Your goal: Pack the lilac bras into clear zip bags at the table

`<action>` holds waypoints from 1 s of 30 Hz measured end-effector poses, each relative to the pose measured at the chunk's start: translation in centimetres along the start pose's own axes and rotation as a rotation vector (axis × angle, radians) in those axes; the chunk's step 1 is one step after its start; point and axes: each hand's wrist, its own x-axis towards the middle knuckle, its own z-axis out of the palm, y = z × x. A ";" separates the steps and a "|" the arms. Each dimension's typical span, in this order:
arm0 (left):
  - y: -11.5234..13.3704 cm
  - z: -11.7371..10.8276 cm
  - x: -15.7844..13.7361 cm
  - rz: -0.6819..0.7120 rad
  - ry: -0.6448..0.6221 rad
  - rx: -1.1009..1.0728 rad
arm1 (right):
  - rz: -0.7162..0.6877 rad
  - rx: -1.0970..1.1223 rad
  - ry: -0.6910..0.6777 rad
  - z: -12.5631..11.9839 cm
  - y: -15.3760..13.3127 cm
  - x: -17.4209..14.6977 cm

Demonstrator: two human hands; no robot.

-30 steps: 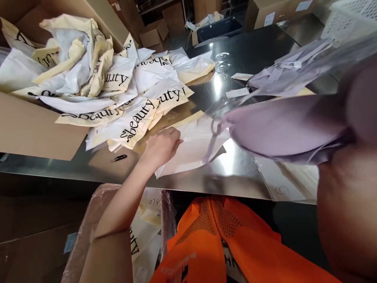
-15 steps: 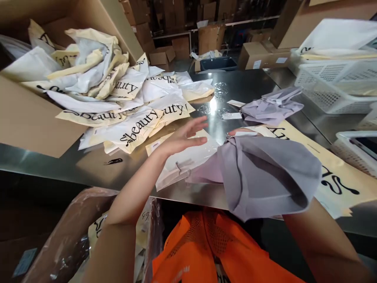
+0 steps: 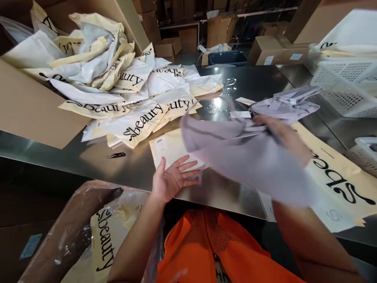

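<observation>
Right hand (image 3: 287, 137): grip closed on lilac garment (image 3: 232, 153), right of frame centre, seemingly by its gathered edge so cloth hung free. Left hand (image 3: 173, 179): grip wide, empty, near cream bag (image 3: 170, 146) on counter (image 3: 134, 167).

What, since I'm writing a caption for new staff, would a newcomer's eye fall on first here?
Probably the blurred lavender cloth right of centre, held in the right hand above the steel table. Next, the bright orange vest at bottom centre. Then the heap of white and cream bags at upper left, spilling from a cardboard box onto the table.
</observation>
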 end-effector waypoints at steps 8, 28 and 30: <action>-2.2 -6.6 -1.5 0.143 0.581 0.506 | -0.227 -0.157 -0.944 4.8 0.1 -10.2; -2.7 -2.3 1.3 0.627 -0.080 1.673 | 0.619 -0.117 -0.691 4.1 9.0 -2.1; -1.4 -3.3 0.6 0.655 -0.058 1.438 | 0.645 0.002 -0.846 5.3 10.1 -0.8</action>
